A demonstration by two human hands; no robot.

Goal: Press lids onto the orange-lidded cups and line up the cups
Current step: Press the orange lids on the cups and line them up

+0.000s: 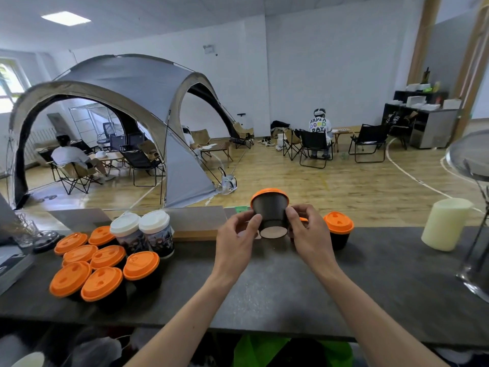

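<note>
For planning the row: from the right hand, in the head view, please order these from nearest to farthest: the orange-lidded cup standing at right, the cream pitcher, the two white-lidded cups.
From the right hand:
1. Orange-lidded cup, just right.
2. Cream pitcher, far right.
3. White-lidded cups, left, beyond the left hand.

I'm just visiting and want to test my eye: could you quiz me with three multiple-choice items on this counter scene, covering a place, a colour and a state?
1. Where is the orange-lidded cluster of cups?
A. counter's left
B. counter's right
C. floor

2. What colour are the lids on the two tall cups?
A. orange
B. white
C. green

3. How is the held cup?
A. standing upright
B. tilted, base towards camera
C. lidless

Answers: 1 A, they crowd the left side. 2 B, both tops are white. 3 B, left hand and right hand hold it, pale base showing.
</note>
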